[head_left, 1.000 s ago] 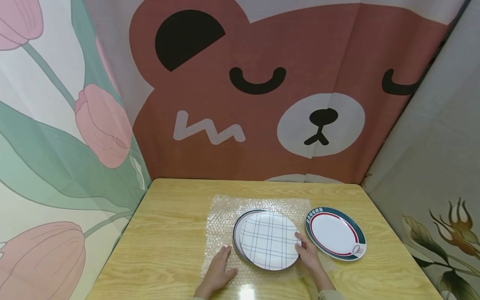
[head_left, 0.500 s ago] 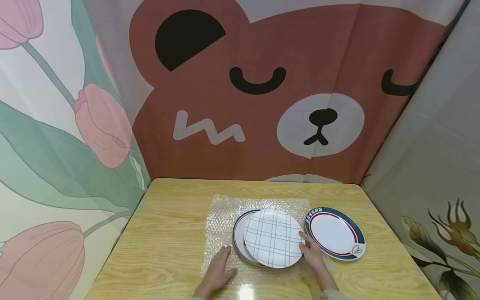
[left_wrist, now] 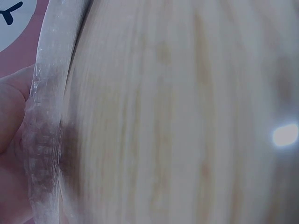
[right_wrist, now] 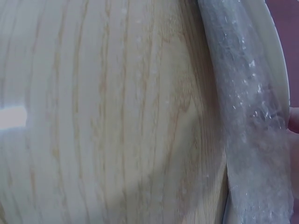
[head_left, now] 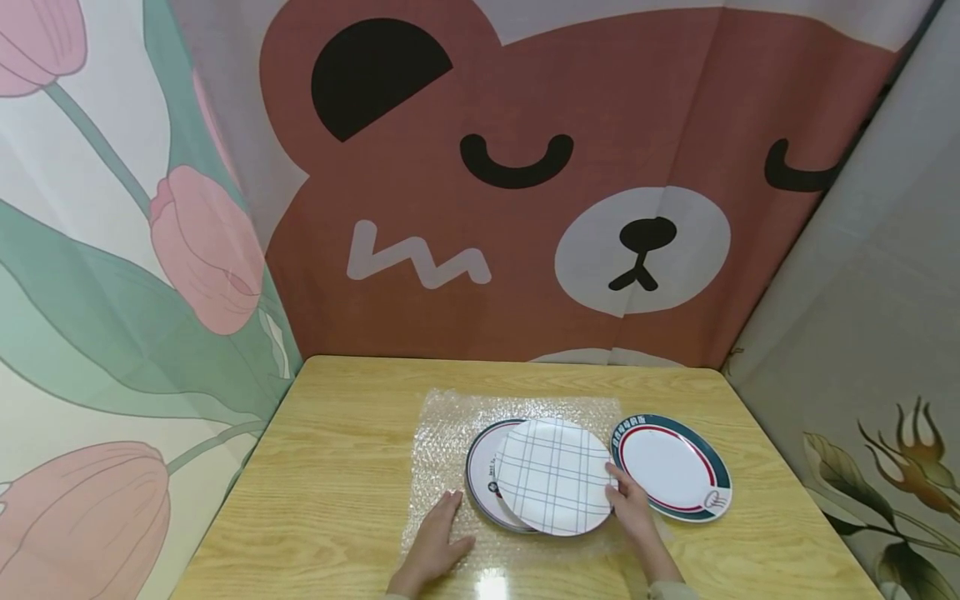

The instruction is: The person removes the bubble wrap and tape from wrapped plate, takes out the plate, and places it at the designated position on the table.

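Observation:
A white plate with a blue checked pattern [head_left: 553,479] lies partly over another plate with a dark rim [head_left: 483,475], covering much of its right side. My right hand [head_left: 632,506] pinches the checked plate at its right edge, thumb on top. On the bubble wrap [head_left: 442,425], just left of the plates, my left hand [head_left: 435,537] rests with its fingers extended and holds nothing. In the left wrist view part of the left hand [left_wrist: 11,112] shows beside the bubble wrap [left_wrist: 44,130]. Only a sliver of the right hand [right_wrist: 294,140] appears in the right wrist view.
To the right, a plate with a green and red rim [head_left: 670,462] lies on the wooden table [head_left: 337,450], close to the checked plate. A bear-print cloth [head_left: 420,325] hangs behind the table, with printed cloths at both sides.
My right hand has drawn the checked plate to the right, uncovering more of the dark-rimmed plate beneath, including some print on it. The left hand has stayed in place.

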`<state>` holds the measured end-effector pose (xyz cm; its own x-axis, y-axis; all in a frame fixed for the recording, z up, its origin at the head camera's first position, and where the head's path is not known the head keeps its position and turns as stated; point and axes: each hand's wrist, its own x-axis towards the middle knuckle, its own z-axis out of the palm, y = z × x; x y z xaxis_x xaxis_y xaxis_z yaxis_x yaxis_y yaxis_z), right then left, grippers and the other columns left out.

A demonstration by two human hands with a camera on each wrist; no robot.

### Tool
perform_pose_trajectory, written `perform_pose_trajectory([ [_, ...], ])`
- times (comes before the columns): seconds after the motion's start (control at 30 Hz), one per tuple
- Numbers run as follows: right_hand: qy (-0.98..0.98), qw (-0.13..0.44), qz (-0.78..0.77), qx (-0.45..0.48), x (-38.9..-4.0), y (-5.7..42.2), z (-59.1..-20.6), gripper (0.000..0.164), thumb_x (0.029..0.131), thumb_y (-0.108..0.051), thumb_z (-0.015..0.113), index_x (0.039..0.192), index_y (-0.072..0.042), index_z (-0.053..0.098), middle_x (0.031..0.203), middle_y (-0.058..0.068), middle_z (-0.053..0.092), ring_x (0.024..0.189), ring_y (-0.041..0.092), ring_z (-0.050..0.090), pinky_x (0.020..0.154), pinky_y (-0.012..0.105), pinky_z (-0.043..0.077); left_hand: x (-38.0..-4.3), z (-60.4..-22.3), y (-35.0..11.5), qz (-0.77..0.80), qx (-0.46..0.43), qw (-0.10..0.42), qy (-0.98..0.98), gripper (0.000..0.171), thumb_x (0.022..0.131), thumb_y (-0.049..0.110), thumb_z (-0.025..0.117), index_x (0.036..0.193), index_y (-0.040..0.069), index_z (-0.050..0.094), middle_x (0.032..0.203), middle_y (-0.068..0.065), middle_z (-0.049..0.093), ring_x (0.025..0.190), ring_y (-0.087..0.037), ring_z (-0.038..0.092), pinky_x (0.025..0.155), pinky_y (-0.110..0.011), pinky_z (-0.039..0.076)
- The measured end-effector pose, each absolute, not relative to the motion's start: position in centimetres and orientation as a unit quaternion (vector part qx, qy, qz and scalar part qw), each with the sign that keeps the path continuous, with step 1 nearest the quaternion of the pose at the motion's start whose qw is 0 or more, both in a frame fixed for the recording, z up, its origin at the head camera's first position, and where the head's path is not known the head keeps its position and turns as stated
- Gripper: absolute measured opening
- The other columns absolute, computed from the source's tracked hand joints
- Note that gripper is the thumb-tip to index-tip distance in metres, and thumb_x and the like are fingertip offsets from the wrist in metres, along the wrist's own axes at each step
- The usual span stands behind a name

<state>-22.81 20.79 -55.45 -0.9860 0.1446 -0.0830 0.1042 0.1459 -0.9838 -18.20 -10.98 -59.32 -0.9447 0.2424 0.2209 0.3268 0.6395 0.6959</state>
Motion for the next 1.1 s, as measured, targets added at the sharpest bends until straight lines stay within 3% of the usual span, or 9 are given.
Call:
perform_pose_trajectory([
  [0.37,-0.755,0.020,0.648,-0.095,-22.7,21.9,-55.6,0.042,0.090,0.006,0.039,0.130,0.015,0.030,0.127,0.036,0.035,0.078,0.000,0.050,0.064,0.019,0.049,-18.3,-59.5,-10.9,-0.393,-0.156,0.051,-0.905,0.069,0.074,0.024,0.066,0.128,-0.009,0.039,0.129,-0.025,0.041,0.121,-0.042,0.033,0.097,-0.054,0.027],
  [0.5,-0.754,0.058,0.652,-0.060,-22.8,22.7,-56.7,0.043,0.087,0.001,0.046,0.126,0.016,0.036,0.119,0.037,0.042,0.080,0.004,0.052,0.064,0.019,0.049,-18.3,-59.5,-10.9,-0.392,-0.155,0.050,-0.906,0.069,0.074,0.024,0.066,0.128,-0.009,0.039,0.129,-0.025,0.041,0.121,-0.041,0.033,0.097,-0.054,0.027],
  [0.53,-0.739,0.073,0.669,-0.034,-23.2,23.3,-57.8,0.043,0.086,0.000,0.049,0.126,0.012,0.041,0.116,0.032,0.049,0.080,0.004,0.052,0.063,0.018,0.049,-18.3,-59.5,-10.9,-0.393,-0.154,0.047,-0.905,0.069,0.074,0.024,0.066,0.128,-0.008,0.039,0.130,-0.025,0.041,0.121,-0.041,0.033,0.098,-0.054,0.027],
  [0.63,-0.727,0.086,0.681,-0.016,-23.4,24.0,-58.6,0.044,0.084,-0.005,0.054,0.124,0.011,0.043,0.118,0.031,0.048,0.085,0.006,0.052,0.064,0.016,0.047,-18.2,-59.4,-10.9,-0.392,-0.153,0.045,-0.906,0.069,0.074,0.025,0.066,0.129,-0.008,0.038,0.130,-0.025,0.040,0.121,-0.041,0.033,0.098,-0.054,0.026],
  [0.87,-0.765,0.019,0.632,-0.124,-22.7,23.4,-55.8,0.044,0.090,0.002,0.041,0.131,0.013,0.030,0.128,0.032,0.037,0.080,-0.002,0.046,0.066,0.015,0.046,-18.2,-59.2,-10.9,-0.394,-0.153,0.042,-0.906,0.070,0.074,0.025,0.066,0.128,-0.009,0.038,0.130,-0.026,0.040,0.121,-0.042,0.032,0.098,-0.054,0.026],
  [1.0,-0.765,0.011,0.632,-0.126,-22.6,23.6,-55.6,0.044,0.091,0.002,0.038,0.132,0.011,0.029,0.133,0.032,0.029,0.080,-0.009,0.042,0.068,0.011,0.043,-18.2,-59.2,-10.9,-0.395,-0.154,0.045,-0.905,0.069,0.074,0.024,0.066,0.128,-0.009,0.038,0.130,-0.026,0.040,0.121,-0.042,0.032,0.098,-0.055,0.026],
  [1.1,-0.768,0.015,0.627,-0.130,-22.5,23.9,-55.6,0.044,0.090,0.002,0.038,0.132,0.011,0.029,0.131,0.032,0.032,0.080,-0.007,0.043,0.067,0.011,0.043,-18.1,-59.2,-10.9,-0.394,-0.155,0.050,-0.904,0.069,0.074,0.024,0.067,0.128,-0.008,0.039,0.130,-0.026,0.040,0.121,-0.042,0.033,0.097,-0.055,0.027],
])
